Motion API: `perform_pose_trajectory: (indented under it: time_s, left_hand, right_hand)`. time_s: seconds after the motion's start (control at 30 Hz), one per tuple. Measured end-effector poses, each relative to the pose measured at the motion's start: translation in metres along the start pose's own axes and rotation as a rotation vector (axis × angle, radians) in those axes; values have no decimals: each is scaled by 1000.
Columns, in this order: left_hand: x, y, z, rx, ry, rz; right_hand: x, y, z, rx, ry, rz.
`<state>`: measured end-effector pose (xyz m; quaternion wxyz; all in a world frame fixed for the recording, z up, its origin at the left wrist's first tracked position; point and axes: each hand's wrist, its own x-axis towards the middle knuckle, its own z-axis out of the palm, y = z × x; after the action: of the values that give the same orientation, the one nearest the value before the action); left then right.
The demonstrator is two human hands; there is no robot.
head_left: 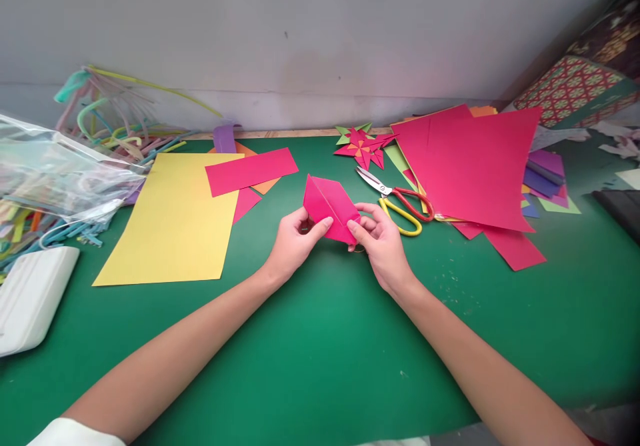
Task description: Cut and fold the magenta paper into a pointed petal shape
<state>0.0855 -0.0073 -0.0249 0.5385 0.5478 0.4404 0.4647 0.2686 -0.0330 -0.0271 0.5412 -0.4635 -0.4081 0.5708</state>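
A folded piece of red paper (327, 199) is held up between my two hands over the green table, with a crease running diagonally across it. My left hand (299, 238) pinches its lower left edge, thumb on top. At the lower right corner, my right hand (379, 238) grips it between thumb and fingers; the fingertips behind the paper are partly hidden. Just beyond my right hand lie scissors (385, 189) with one red and one yellow handle, their blades apart. Behind them rests a red and green folded paper star (361, 147).
To the left lie a yellow sheet (170, 219), a red strip (253, 171), pipe cleaners (115, 126), a clear plastic bag (60, 173) and a white box-like object (35, 299). Large red sheets (470, 166) and coloured paper scraps (547, 173) are at the right. A grey wall (300, 39) borders the table.
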Motion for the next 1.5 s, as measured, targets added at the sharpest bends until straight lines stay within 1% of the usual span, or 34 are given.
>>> perform_pose_trajectory:
  time_s: [0.03, 0.07, 0.17, 0.2, 0.27, 0.33, 0.4, 0.5, 0.57, 0.6, 0.67, 0.83, 0.9, 0.97, 1.03, 1.1, 1.13, 1.2, 1.27, 1.37, 1.5]
  left_hand:
    - [-1, -1, 0, 2, -21, 12]
    - [-1, -2, -1, 16, -67, 24]
    - [0, -2, -6, 94, -289, 50]
    - [0, -2, -9, 104, -345, 54]
    - [2, 0, -12, 82, -388, 51]
    - [2, 1, -13, 51, -366, 32]
    - [0, 2, -10, 75, -314, 1]
    - [-2, 1, -5, 142, -168, -61]
    - [-3, 0, -3, 151, -74, -103]
    - [-2, 0, -2, 146, -45, -122]
    - [0, -1, -2, 143, -26, -148]
    - [4, -4, -2, 155, -6, -189]
    - [4, -4, -2, 111, -4, -177]
    - [3, -4, -2, 39, -26, -126]
    - [3, 1, -5, -44, -71, -45]
    - [7, 9, -12, -100, -162, 27]
    - [9, 14, -17, -103, -233, 50]
    - [15, 27, -28, -55, -420, 54]
    - [20, 40, -39, -8, -513, 69]
    - [22, 52, -48, 54, -597, 97]
    - [20, 53, -47, 37, -651, 48]
  right_hand:
    - [0, 0, -1, 8, 33, -7]
    - [1, 0, -2, 9, 60, -14]
    - [7, -1, -10, -15, 92, -33]
    - [9, -2, -13, -29, 91, -38]
    - [12, -2, -17, -59, 95, -49]
    - [12, -2, -18, -98, 110, -75]
    - [11, -2, -17, -134, 118, -103]
    - [8, -1, -13, -115, 65, -118]
    - [6, 0, -11, -82, 7, -122]
    - [6, 1, -11, -76, -14, -127]
    - [6, 2, -10, -87, -28, -144]
    - [4, 3, -10, -142, -14, -206]
    - [4, 2, -10, -158, -22, -222]
    - [3, 1, -10, -163, -32, -219]
    - [4, 0, -11, -146, -35, -191]
    - [6, -1, -13, -99, -37, -142]
    - [7, -1, -15, -67, -43, -114]
    - [9, -2, -17, -5, -72, -59]
    - [10, -3, -19, 36, -124, -20]
    - [11, -2, -19, 35, -184, -5]
    - [9, -2, -16, -17, -198, -5]
